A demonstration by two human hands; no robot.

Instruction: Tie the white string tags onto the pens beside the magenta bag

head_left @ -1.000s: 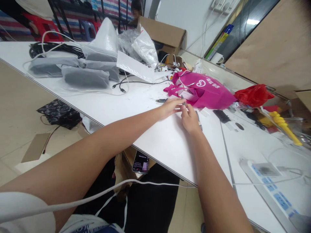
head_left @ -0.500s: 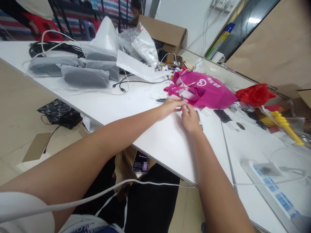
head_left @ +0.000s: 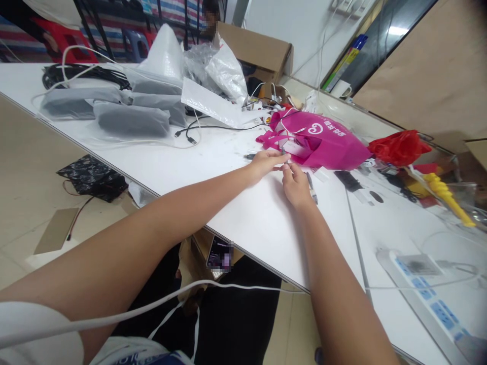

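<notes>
My left hand (head_left: 265, 165) is closed around a small dark pen-like piece (head_left: 283, 151), whose tip shows above the fingers. Close against it, my right hand (head_left: 296, 185) has its fingertips pinched together at the same spot; what they grip is too small to make out. A dark pen (head_left: 249, 156) lies just left of my left hand. Another pen (head_left: 312, 187) lies beside my right hand, on the white table (head_left: 258, 223). Right behind both hands is a pink bag (head_left: 335, 144).
Grey wrapped packages (head_left: 131, 119) and black cables lie at the back left. A red plastic bag (head_left: 399, 148), a yellow tool (head_left: 449, 195) and a power strip (head_left: 429, 299) are on the right. A white cable (head_left: 243, 287) crosses low in front of me.
The fingers of my right hand have shifted slightly left, and the small piece has tilted or moved a little left. The view has also shifted slightly.
</notes>
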